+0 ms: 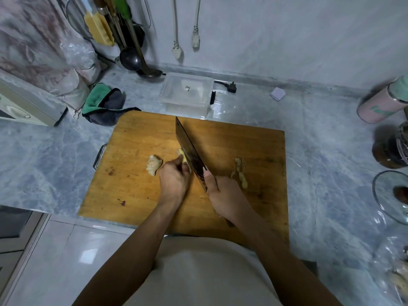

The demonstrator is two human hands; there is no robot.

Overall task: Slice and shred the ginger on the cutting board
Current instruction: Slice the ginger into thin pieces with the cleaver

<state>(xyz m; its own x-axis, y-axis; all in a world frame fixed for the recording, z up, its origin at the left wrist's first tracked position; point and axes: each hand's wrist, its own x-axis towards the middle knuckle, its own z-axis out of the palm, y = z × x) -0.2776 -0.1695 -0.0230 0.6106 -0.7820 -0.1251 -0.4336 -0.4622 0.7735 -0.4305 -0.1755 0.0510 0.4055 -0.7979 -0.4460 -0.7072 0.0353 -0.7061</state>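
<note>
The left hand point(174, 176) lies knuckles-up near the middle of the cutting board point(141, 140), its fingers curled down onto a pale piece of ginger point(182, 157) and pinning it to the wood. The right hand point(223, 195) is wrapped around the handle of a knife point(189, 149), with the forefinger stretched along the side of the blade. The wide, dark, ribbed blade runs from that hand toward the board's far edge, tilted slightly, and its edge meets the board right against the held ginger, just beside the left fingertips.

A second, unpeeled lump of ginger point(154, 164) sits on the board just left of the left hand. To the right of the right hand, near the board's right side, lies a small heap of ginger peelings point(240, 173).

The board rests on the front edge of a grey marbled table point(320, 151), with a metal handle on its left end. Behind the board's far edge stands a clear plastic box point(187, 93) with a lid. At the board's far left corner lies a crumpled green and grey cloth point(103, 104). Ladles point(132, 58) and other utensils hang in the far left corner by the wall. At the table's right edge stand a pink and green tin point(384, 102) and a glass bowl point(390, 195).
</note>
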